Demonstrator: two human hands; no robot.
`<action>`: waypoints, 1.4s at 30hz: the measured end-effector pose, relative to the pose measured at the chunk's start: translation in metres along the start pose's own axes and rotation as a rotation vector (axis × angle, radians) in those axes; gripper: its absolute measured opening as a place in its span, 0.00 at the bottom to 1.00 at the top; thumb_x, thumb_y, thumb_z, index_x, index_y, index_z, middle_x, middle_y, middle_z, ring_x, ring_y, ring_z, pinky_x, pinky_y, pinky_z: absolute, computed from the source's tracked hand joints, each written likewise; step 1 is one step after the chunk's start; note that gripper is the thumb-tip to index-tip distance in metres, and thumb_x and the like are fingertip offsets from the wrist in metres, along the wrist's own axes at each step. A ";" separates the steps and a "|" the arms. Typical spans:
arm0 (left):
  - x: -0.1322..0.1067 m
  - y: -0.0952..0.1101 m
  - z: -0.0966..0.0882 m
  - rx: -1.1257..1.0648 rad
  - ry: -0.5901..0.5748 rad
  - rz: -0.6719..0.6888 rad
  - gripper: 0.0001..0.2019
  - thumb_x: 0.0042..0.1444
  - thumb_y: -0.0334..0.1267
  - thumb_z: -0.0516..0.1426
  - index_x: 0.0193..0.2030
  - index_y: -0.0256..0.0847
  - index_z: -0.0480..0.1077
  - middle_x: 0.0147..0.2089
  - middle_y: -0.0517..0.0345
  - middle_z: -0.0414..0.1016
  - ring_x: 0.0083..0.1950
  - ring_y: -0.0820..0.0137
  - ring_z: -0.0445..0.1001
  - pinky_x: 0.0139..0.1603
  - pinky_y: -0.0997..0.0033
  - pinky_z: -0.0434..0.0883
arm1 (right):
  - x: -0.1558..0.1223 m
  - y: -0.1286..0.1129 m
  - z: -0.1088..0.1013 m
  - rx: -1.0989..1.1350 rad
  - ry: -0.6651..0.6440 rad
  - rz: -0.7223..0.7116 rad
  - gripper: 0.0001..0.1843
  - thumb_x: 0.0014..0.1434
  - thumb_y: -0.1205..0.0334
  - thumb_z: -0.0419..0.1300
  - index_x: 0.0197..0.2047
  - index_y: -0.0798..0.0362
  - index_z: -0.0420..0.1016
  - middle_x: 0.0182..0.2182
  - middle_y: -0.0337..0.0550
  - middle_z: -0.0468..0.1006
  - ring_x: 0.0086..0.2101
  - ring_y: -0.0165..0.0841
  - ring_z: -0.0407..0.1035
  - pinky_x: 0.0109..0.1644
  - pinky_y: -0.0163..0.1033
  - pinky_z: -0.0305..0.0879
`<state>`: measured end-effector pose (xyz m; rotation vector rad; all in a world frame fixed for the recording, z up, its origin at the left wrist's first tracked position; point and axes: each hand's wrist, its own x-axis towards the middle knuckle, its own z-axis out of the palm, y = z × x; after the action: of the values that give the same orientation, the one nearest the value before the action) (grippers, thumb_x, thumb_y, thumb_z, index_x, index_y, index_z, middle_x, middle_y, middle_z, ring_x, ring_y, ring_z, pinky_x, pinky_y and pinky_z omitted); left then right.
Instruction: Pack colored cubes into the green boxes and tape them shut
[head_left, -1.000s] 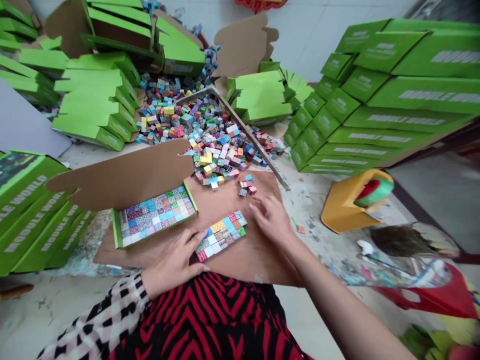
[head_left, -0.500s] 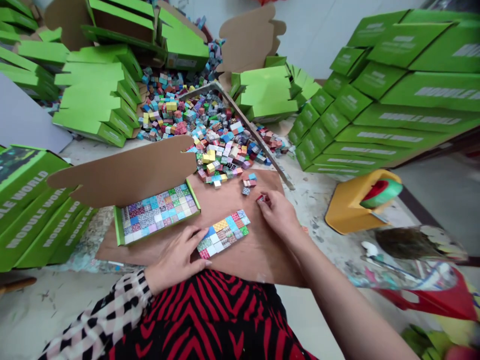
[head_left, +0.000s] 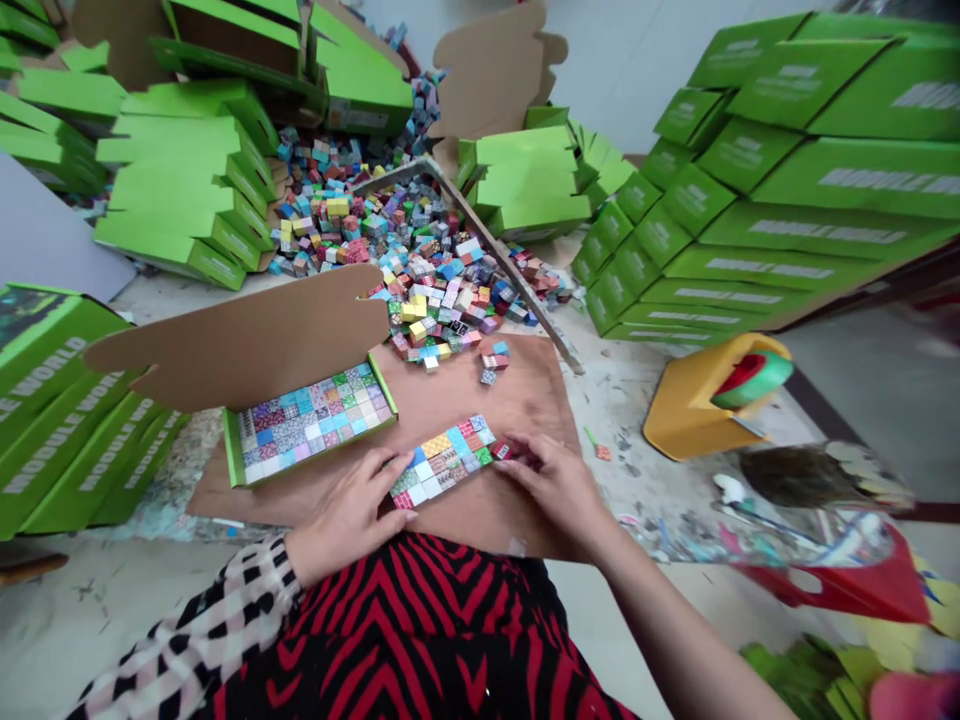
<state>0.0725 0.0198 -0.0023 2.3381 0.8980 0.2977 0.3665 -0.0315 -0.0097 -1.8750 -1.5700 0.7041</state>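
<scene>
A flat slab of small patterned cubes (head_left: 442, 462) lies on a brown cardboard sheet (head_left: 450, 395) in front of me. My left hand (head_left: 345, 520) rests open against the slab's near left end, fingers stretched along its edge. My right hand (head_left: 555, 485) pinches a small red cube (head_left: 501, 450) against the slab's right end. An open green box (head_left: 307, 422) filled with a layer of coloured cubes sits to the left, its brown lid flap raised behind it. Three loose cubes (head_left: 491, 360) lie farther up the sheet.
A big heap of loose coloured cubes (head_left: 405, 250) spreads behind the sheet. Folded green boxes (head_left: 180, 190) pile at the back left, closed ones (head_left: 757, 190) stack at the right and more (head_left: 52, 400) at the left. A yellow tape dispenser (head_left: 709, 395) stands right.
My right hand reached up to the loose cubes, picked a red one and brought it down to the slab's right end. My left hand stayed at the slab.
</scene>
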 end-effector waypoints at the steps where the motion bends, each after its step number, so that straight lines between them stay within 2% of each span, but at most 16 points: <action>1: 0.000 0.000 0.000 -0.002 0.002 -0.003 0.31 0.61 0.49 0.53 0.68 0.50 0.48 0.62 0.48 0.59 0.60 0.57 0.64 0.59 0.52 0.67 | 0.000 0.001 -0.001 0.039 -0.031 0.014 0.20 0.54 0.54 0.62 0.50 0.51 0.74 0.35 0.44 0.79 0.34 0.38 0.73 0.39 0.45 0.70; 5: -0.001 0.000 -0.001 -0.013 -0.003 -0.032 0.36 0.58 0.51 0.57 0.69 0.51 0.45 0.62 0.47 0.58 0.61 0.54 0.63 0.59 0.50 0.67 | -0.001 0.001 0.001 0.164 -0.097 0.048 0.24 0.55 0.59 0.60 0.55 0.51 0.70 0.37 0.43 0.80 0.33 0.36 0.74 0.39 0.44 0.72; 8: -0.001 -0.001 0.000 -0.004 -0.009 -0.034 0.34 0.59 0.46 0.56 0.69 0.51 0.45 0.62 0.47 0.58 0.61 0.56 0.64 0.60 0.51 0.66 | -0.001 -0.006 0.002 0.091 -0.066 0.011 0.19 0.57 0.59 0.58 0.52 0.51 0.72 0.34 0.42 0.79 0.34 0.37 0.73 0.40 0.45 0.71; 11: -0.001 -0.001 -0.001 -0.002 0.004 -0.033 0.33 0.60 0.42 0.55 0.69 0.51 0.46 0.62 0.47 0.59 0.61 0.56 0.64 0.60 0.50 0.66 | 0.001 -0.012 -0.001 0.019 -0.112 -0.058 0.16 0.58 0.61 0.57 0.50 0.49 0.74 0.33 0.41 0.77 0.34 0.37 0.72 0.41 0.45 0.71; 13: -0.002 -0.001 -0.002 -0.010 0.016 -0.034 0.32 0.60 0.41 0.54 0.69 0.51 0.46 0.63 0.47 0.58 0.62 0.56 0.63 0.60 0.49 0.66 | 0.004 -0.012 -0.005 -0.010 -0.165 -0.108 0.21 0.58 0.63 0.57 0.55 0.48 0.71 0.37 0.42 0.76 0.36 0.36 0.72 0.43 0.46 0.71; 15: -0.002 0.000 -0.003 -0.021 0.024 -0.044 0.32 0.60 0.41 0.54 0.69 0.50 0.46 0.63 0.47 0.58 0.63 0.55 0.62 0.61 0.49 0.65 | 0.009 -0.008 -0.010 -0.049 -0.211 -0.175 0.29 0.56 0.65 0.59 0.61 0.46 0.65 0.47 0.45 0.72 0.43 0.38 0.71 0.48 0.47 0.70; 17: -0.001 0.002 -0.005 -0.033 0.020 -0.067 0.34 0.58 0.43 0.56 0.69 0.50 0.47 0.63 0.47 0.58 0.63 0.54 0.62 0.61 0.49 0.65 | 0.016 -0.005 -0.013 -0.091 -0.272 -0.255 0.37 0.53 0.68 0.61 0.66 0.44 0.58 0.57 0.48 0.64 0.54 0.41 0.65 0.56 0.49 0.66; 19: 0.000 0.003 -0.006 -0.044 0.006 -0.089 0.36 0.56 0.42 0.58 0.69 0.50 0.47 0.64 0.48 0.57 0.63 0.54 0.61 0.62 0.49 0.64 | 0.025 -0.004 -0.015 -0.118 -0.345 -0.321 0.42 0.52 0.70 0.62 0.68 0.43 0.53 0.63 0.48 0.56 0.60 0.43 0.57 0.61 0.52 0.60; 22: 0.002 0.005 -0.007 -0.057 -0.018 -0.120 0.33 0.57 0.39 0.56 0.68 0.48 0.49 0.62 0.47 0.58 0.63 0.55 0.62 0.62 0.49 0.64 | 0.035 -0.006 -0.013 -0.124 -0.421 -0.364 0.40 0.52 0.71 0.61 0.67 0.44 0.55 0.61 0.49 0.60 0.60 0.43 0.57 0.61 0.54 0.59; 25: 0.003 0.006 -0.008 -0.080 -0.033 -0.131 0.33 0.57 0.37 0.55 0.68 0.48 0.49 0.62 0.47 0.58 0.63 0.56 0.62 0.62 0.50 0.64 | 0.039 -0.009 -0.010 -0.108 -0.427 -0.346 0.37 0.52 0.71 0.61 0.64 0.46 0.59 0.55 0.49 0.64 0.56 0.42 0.62 0.59 0.54 0.62; 30: 0.004 0.005 -0.004 -0.109 -0.012 -0.139 0.39 0.52 0.40 0.60 0.69 0.46 0.48 0.64 0.45 0.55 0.65 0.52 0.59 0.64 0.47 0.61 | 0.036 -0.009 -0.007 -0.101 -0.432 -0.320 0.50 0.47 0.67 0.67 0.69 0.41 0.47 0.60 0.48 0.54 0.61 0.45 0.54 0.63 0.54 0.56; 33: 0.007 0.005 -0.002 -0.107 -0.020 -0.136 0.37 0.53 0.39 0.60 0.68 0.44 0.49 0.64 0.45 0.56 0.65 0.54 0.60 0.64 0.49 0.62 | 0.036 -0.008 -0.004 -0.114 -0.462 -0.347 0.47 0.48 0.67 0.66 0.68 0.42 0.50 0.60 0.49 0.54 0.61 0.45 0.54 0.64 0.55 0.55; 37: 0.009 0.007 -0.001 -0.101 -0.023 -0.123 0.35 0.54 0.35 0.58 0.68 0.44 0.51 0.63 0.46 0.57 0.63 0.56 0.61 0.64 0.50 0.63 | 0.037 -0.011 -0.001 -0.112 -0.449 -0.349 0.37 0.52 0.68 0.63 0.64 0.46 0.59 0.55 0.50 0.59 0.57 0.43 0.59 0.61 0.53 0.60; 42: 0.002 0.002 -0.002 -0.054 -0.020 -0.091 0.33 0.56 0.34 0.56 0.68 0.47 0.50 0.63 0.46 0.58 0.63 0.55 0.62 0.63 0.47 0.64 | 0.021 -0.024 0.002 -0.081 -0.455 -0.342 0.32 0.53 0.68 0.61 0.61 0.47 0.61 0.52 0.48 0.61 0.51 0.41 0.65 0.56 0.50 0.65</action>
<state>0.0742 0.0205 0.0003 2.2399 0.9718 0.2574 0.3520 -0.0077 0.0057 -1.5044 -2.1659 0.9648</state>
